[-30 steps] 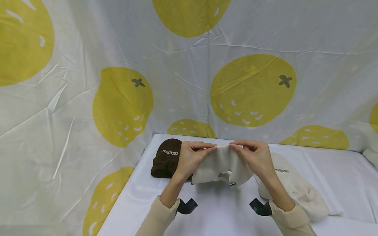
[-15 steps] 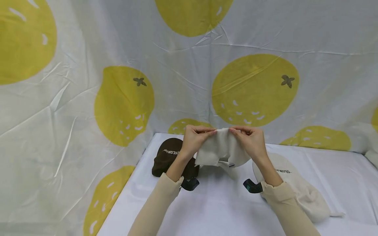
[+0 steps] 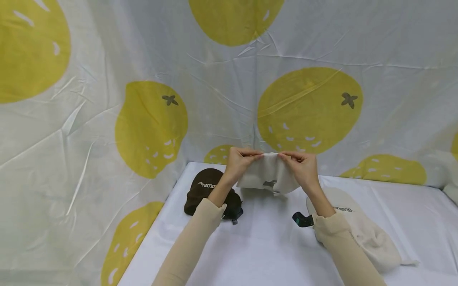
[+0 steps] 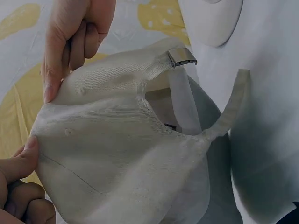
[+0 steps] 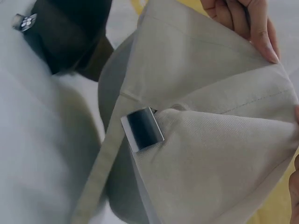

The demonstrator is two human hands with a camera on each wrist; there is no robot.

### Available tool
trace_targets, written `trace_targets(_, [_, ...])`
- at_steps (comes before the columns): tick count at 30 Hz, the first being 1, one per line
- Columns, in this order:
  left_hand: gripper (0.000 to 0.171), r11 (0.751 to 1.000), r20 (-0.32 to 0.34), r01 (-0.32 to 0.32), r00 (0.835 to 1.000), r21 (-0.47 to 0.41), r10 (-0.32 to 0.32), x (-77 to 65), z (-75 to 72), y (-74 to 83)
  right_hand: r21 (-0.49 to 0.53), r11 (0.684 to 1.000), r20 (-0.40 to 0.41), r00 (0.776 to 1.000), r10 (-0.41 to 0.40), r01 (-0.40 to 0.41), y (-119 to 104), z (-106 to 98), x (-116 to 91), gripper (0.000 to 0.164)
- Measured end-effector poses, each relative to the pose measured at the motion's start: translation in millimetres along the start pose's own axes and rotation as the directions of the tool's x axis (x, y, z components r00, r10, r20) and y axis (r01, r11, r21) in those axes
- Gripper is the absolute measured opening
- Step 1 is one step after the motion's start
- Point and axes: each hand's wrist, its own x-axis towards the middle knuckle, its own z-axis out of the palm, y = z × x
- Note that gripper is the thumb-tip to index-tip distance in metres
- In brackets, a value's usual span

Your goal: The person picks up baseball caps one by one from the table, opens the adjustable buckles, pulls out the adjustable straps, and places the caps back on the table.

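Note:
A cream baseball cap [image 3: 268, 171] hangs between my two hands above the table, its back opening facing me. My left hand [image 3: 237, 163] pinches one side of the crown between thumb and fingertips. On the other side my right hand [image 3: 302, 169] pinches the crown the same way. The cap's metal buckle [image 5: 142, 129] sits at the edge of the opening, and its loose strap [image 4: 233, 102] sticks out. A brown cap [image 3: 204, 190] with white lettering lies left of my left forearm. Partly behind my right forearm lies a second cream cap [image 3: 372, 234] with dark lettering.
A white cloth covers the table [image 3: 264, 254]. Behind and to the left hangs a pale curtain [image 3: 222, 99] printed with big yellow lemons. A black device [image 3: 302, 219] is fixed at my right wrist. Something pale [image 3: 451, 190] shows at the right edge.
Both hands have risen and moved away from me with the cream cap. The cap's opening and buckle now sit higher. The brown cap and the second cream cap lie where they were.

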Motion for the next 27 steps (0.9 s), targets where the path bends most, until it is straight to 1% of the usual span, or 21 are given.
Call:
trace_targets(2, [0.012, 0.999, 0.01, 0.033, 0.999, -0.009, -0.033, -5.1, 0.6, -6.5, 0.008, 1.0, 0.015, 1.0, 0.013, -0.013, 7, 0, -5, 0.022])
trace_targets(5, [0.012, 0.999, 0.012, 0.055, 0.998, -0.002, -0.055, -12.7, 0.3, -15.2, 0.028, 0.999, 0.035, 0.999, 0.035, -0.036, 15, 1, -13, 0.02])
trace_targets(10, [0.012, 0.997, 0.028, 0.071, 0.997, 0.003, -0.071, -25.1, -1.7, -31.0, 0.003, 0.997, 0.057, 0.996, 0.074, -0.075, 26, 4, -27, 0.018])
trace_targets(13, [0.013, 0.994, 0.039, 0.109, 0.993, 0.004, -0.109, -35.5, -2.0, -42.7, -0.002, 0.997, 0.067, 0.995, 0.079, -0.079, 34, 5, -36, 0.017])
trace_targets(18, [0.013, 0.987, 0.046, 0.163, 0.986, -0.001, -0.163, -54.0, -0.6, -58.4, -0.033, 0.992, 0.087, 0.989, 0.123, -0.12, 46, 6, -49, 0.02])
trace_targets(22, [0.014, 0.981, 0.046, 0.194, 0.98, 0.018, -0.194, -65.8, 1.2, -65.4, -0.052, 0.985, 0.11, 0.98, 0.167, -0.162, 54, 4, -61, 0.022])
trace_targets(25, [0.015, 0.977, 0.042, 0.213, 0.976, 0.032, -0.214, -73.0, 2.2, -68.7, -0.052, 0.981, 0.128, 0.973, 0.191, -0.186, 58, 3, -67, 0.024])
trace_targets(27, [0.015, 0.975, 0.043, 0.222, 0.974, 0.027, -0.223, -76.8, 2.9, -70.6, -0.043, 0.978, 0.132, 0.969, 0.208, -0.204, 59, 2, -71, 0.023])
